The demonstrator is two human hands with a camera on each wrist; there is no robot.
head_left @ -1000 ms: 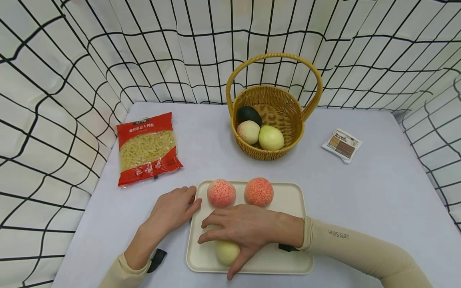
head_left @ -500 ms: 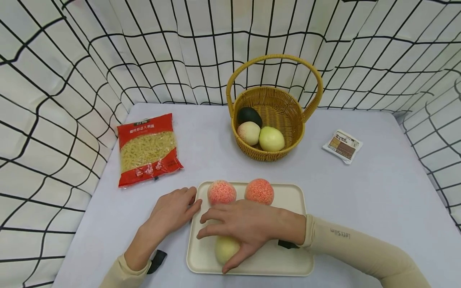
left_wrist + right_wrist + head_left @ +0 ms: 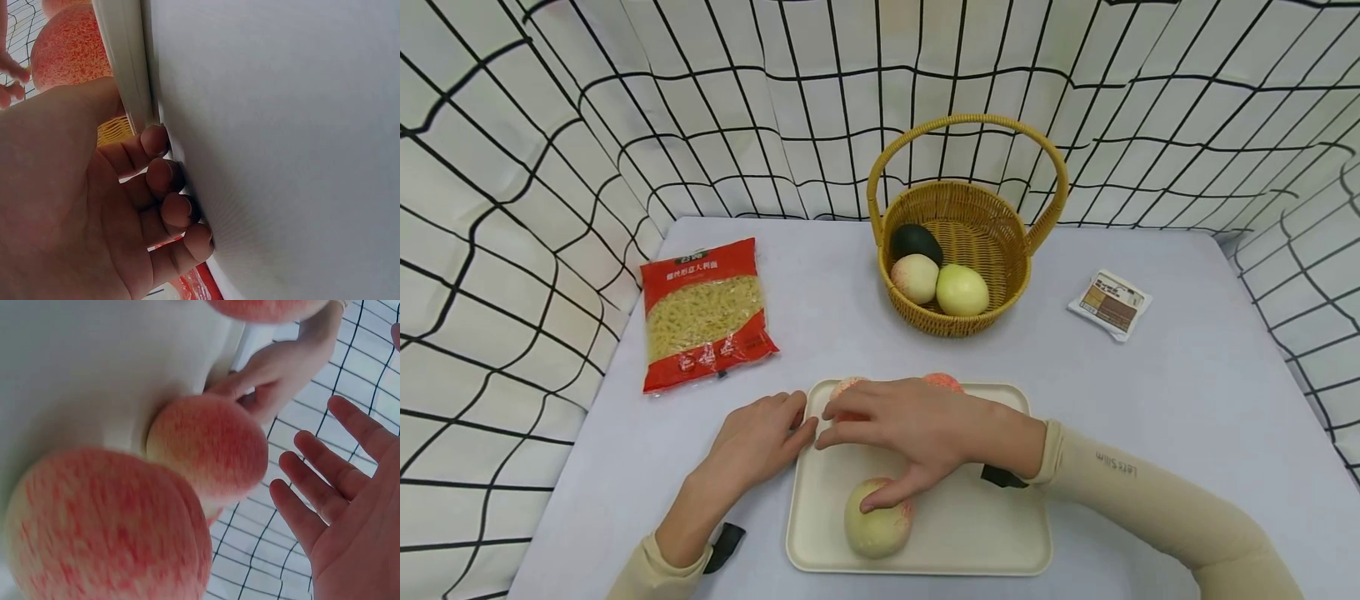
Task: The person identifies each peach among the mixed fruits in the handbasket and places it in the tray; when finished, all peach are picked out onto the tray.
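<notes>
A cream tray (image 3: 977, 533) bears three peaches. The pale yellow-green peach (image 3: 877, 533) sits near its front edge, while two redder ones, the back-left peach (image 3: 847, 385) and the back-right peach (image 3: 943, 381), are mostly hidden by my right hand (image 3: 917, 425). That hand hovers palm down over the tray with spread fingers, its thumb overlapping the front peach in the head view. In the right wrist view its fingers are apart from the peaches. My left hand (image 3: 756, 442) holds the tray's left rim, thumb at the rim and curled fingertips (image 3: 180, 209) on the table outside.
Behind the tray stands a wicker basket (image 3: 992, 242) with an avocado (image 3: 916, 242), a peach (image 3: 914, 277) and a yellow-green fruit (image 3: 962, 290). A pasta bag (image 3: 707, 312) lies at left, a small packet (image 3: 1111, 304) at right. Grid-patterned curtains (image 3: 820, 100) surround the table.
My right hand has shifted away from the front peach toward the back of the tray, uncovering that peach and covering more of the back two. My left hand stays at the rim.
</notes>
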